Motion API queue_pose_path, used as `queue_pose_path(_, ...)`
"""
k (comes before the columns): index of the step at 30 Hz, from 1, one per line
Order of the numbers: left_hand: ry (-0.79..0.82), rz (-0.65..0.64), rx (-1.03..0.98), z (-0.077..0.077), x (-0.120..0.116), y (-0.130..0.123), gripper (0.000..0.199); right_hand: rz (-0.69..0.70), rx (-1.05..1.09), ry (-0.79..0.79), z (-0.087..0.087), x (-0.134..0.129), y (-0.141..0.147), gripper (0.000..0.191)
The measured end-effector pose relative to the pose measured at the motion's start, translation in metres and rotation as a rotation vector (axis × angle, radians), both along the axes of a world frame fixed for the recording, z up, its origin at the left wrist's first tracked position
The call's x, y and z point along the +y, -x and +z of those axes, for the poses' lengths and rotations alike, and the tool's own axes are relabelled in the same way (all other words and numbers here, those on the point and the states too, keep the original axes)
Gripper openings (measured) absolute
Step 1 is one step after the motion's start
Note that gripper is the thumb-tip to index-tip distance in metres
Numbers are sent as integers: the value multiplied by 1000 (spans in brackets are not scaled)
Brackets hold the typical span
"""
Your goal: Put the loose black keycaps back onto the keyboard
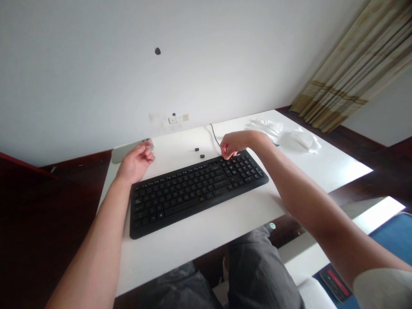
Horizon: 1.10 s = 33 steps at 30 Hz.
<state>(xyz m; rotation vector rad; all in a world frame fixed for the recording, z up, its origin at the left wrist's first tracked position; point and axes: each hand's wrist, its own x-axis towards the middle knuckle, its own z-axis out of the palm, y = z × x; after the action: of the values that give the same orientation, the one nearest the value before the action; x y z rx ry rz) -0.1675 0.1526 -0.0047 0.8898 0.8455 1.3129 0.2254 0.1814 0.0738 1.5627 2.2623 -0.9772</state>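
Note:
A black full-size keyboard (193, 191) lies slightly slanted across the white table (180, 253). My right hand (231, 145) reaches over its far edge, near the top of the keys left of the number pad. Its fingers are pinched together and point down; whatever is between the fingertips is hidden. Above the far left corner of the keyboard is my left hand (137, 161), fingers curled in, with nothing visible in them. Two small black pieces that look like keycaps, one (197, 149) farther back and one (202, 156) nearer, rest behind the keyboard.
A phone (128, 151) lies at the table's back left, partly behind my left hand. The keyboard's cable (215, 135) runs toward the wall. Crumpled white plastic wrapping (302, 139) lies at the back right. Wall sockets (179, 118) are behind the table; my knees are under its front edge.

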Motion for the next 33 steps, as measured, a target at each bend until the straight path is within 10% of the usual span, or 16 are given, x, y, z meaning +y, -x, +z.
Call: queue_pose_path(33,-10,-5,-39,-2,1,-1,19,190,196,-9,-28,6,-14,37)
